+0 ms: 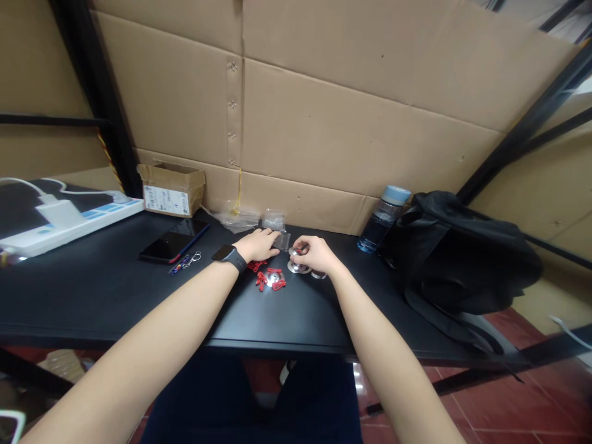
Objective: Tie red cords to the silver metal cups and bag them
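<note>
My left hand point(259, 244), a black watch on its wrist, rests on the black table point(92, 290) with its fingers reaching onto a small clear plastic bag point(282, 240). My right hand point(315, 253) is closed around a small red piece above a round silver metal part point(297, 267). Several small red pieces point(266, 276) lie scattered just in front of my left hand. Another silver round part point(274, 279) sits among them. A further silver part point(319, 275) peeks out under my right hand.
A black phone point(173, 241) and a key ring point(185, 263) lie left of my hands. A small cardboard box point(171, 188) and a white power strip point(69, 219) stand further left. A blue-lidded water bottle point(383, 219) and a black backpack point(457, 253) sit at right. Cardboard lines the back.
</note>
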### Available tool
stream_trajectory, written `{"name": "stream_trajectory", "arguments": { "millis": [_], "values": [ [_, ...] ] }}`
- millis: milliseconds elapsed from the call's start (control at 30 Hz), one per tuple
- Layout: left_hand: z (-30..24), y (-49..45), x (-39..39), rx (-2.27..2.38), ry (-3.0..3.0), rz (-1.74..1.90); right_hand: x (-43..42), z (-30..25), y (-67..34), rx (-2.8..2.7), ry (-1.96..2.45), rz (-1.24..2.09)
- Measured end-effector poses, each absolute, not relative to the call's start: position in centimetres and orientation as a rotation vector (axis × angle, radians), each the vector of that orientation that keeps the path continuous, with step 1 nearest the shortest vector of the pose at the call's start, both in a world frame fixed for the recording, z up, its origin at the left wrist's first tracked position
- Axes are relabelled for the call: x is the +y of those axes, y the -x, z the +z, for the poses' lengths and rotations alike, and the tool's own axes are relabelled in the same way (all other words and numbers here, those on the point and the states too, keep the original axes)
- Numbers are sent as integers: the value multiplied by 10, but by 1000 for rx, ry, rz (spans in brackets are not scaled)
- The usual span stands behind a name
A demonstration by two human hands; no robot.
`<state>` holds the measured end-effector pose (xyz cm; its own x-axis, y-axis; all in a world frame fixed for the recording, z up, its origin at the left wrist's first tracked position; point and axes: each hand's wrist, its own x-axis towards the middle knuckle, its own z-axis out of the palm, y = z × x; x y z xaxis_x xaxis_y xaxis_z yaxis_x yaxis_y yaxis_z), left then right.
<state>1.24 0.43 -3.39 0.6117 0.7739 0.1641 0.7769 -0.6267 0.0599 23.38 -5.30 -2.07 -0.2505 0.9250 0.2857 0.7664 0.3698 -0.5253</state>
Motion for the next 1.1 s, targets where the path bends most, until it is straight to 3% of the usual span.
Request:
{"name": "stream_trajectory", "arguments": {
  "millis": [1100],
  "values": [
    [-33, -4, 12, -1503, 2686, -425, -53, -20, -235, -2070, 1448, 409]
  ]
}}
